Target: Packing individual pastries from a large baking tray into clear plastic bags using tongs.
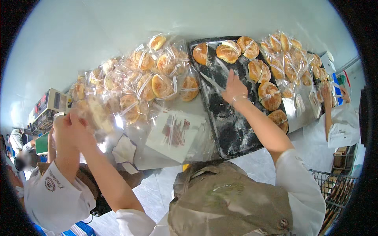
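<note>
My right hand [236, 88] grips a pair of tongs [213, 81], their two arms spread over the flour-dusted black baking tray [224, 126]. Split round bread buns [227, 52] lie along the tray's far and right edges, the nearest ones a little beyond the tong tips. On the left, my left hand [79, 128] is raised beside a co-worker's hand [62, 125] and overlaps it in the picture. A blurred clear bag with bread [100, 113] is close to both; whether my left fingers hold it is unclear.
Bagged buns [144, 85] pile up left of the tray, and more bagged buns [288, 59] lie right of it. A stack of printed plastic bags [172, 134] rests near the table edge. A boxy machine [51, 103] stands far left. Another person's hand [326, 91] works far right.
</note>
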